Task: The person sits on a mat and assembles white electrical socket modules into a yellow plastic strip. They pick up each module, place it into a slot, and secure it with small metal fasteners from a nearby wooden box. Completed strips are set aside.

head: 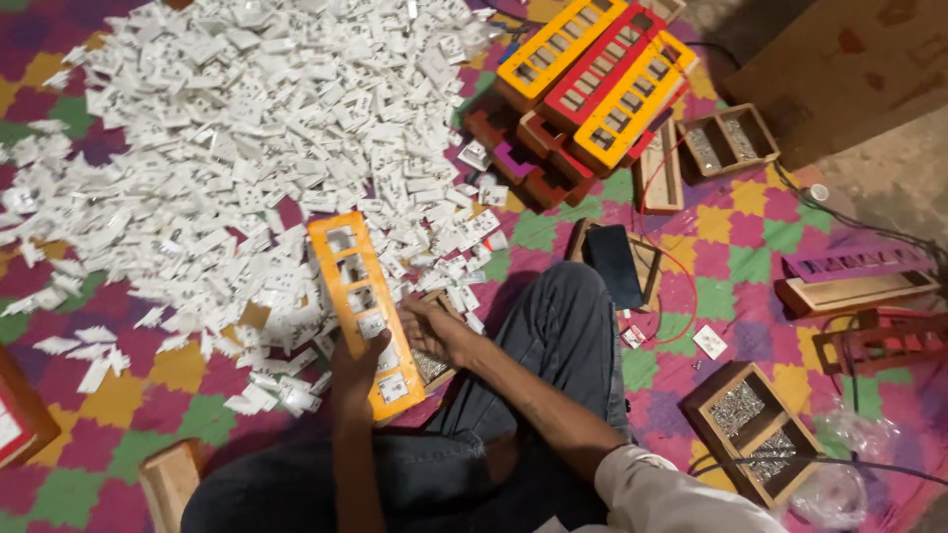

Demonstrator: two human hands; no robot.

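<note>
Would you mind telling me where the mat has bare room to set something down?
Free mat shows between the stacked coloured frames and the long wooden tray, and between the white plate and the screw box. The left is crowded by the white parts pile, up to the orange frame the hands hold.

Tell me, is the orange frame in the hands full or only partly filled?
Partly filled. The orange frame shows white parts in its lower slots near the left hand, while the upper slots look empty; the right hand touches its edge.
</note>
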